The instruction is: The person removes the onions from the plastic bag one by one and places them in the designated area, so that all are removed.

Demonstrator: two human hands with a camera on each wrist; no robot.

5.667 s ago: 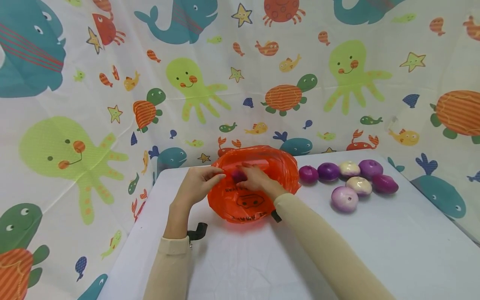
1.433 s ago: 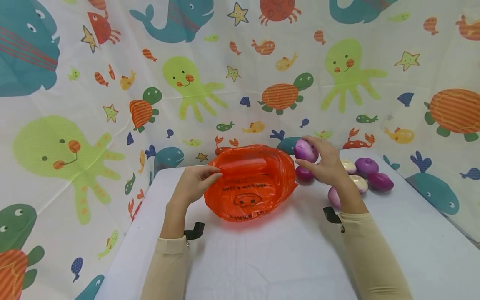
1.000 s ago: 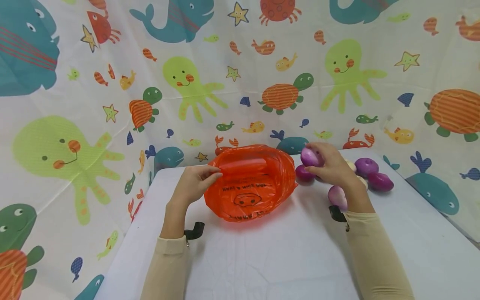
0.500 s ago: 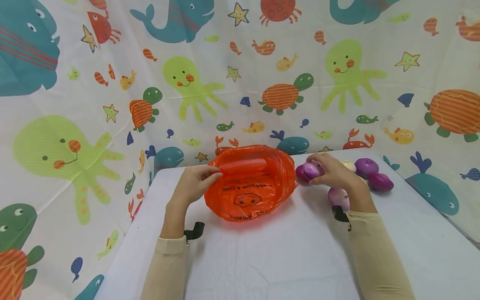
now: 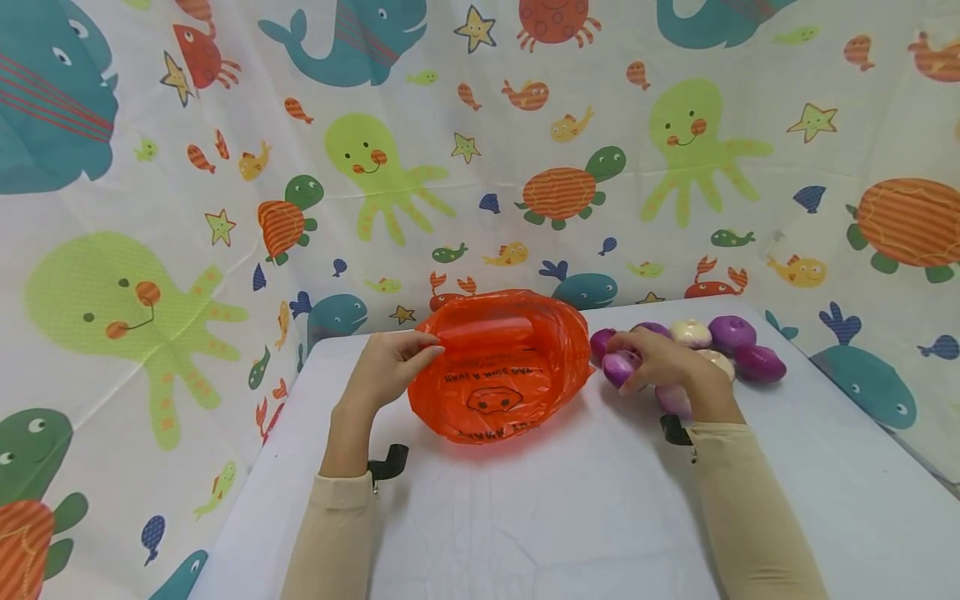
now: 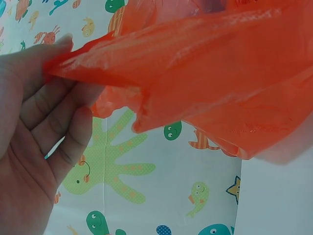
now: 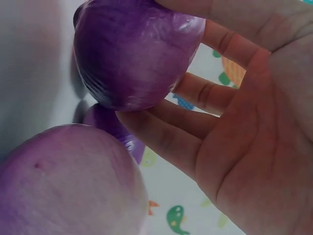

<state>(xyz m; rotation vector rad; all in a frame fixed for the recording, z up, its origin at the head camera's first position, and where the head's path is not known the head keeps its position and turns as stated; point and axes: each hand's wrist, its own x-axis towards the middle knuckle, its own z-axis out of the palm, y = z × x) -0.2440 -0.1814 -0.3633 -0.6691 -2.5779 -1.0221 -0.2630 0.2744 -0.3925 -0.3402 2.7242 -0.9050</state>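
My left hand point(image 5: 390, 367) pinches the left rim of a red plastic bag point(image 5: 491, 367); the bag stands with its mouth spread toward me, with dark print and a pig-snout drawing on it. In the left wrist view the thumb and fingers of the left hand point(image 6: 44, 107) hold the bag's edge point(image 6: 186, 63). My right hand point(image 5: 667, 367) grips a purple onion point(image 5: 619, 368), low at the table beside other onions. Seen from the right wrist, thumb and fingers curve round this onion point(image 7: 137, 54), and a paler onion point(image 7: 73, 176) lies close below it.
Several onions lie grouped at the right: a purple one point(image 5: 733, 333), a magenta one point(image 5: 761, 364), a whitish one point(image 5: 690, 333) and others partly behind the right hand. White cloth covers the table point(image 5: 480, 525). A sea-animal curtain point(image 5: 480, 167) stands behind and at the sides.
Earlier my right hand was inside the bag at a purple onion. Then it held an onion raised by the group at the right, and has lowered it to the table. The left hand kept its pinch.
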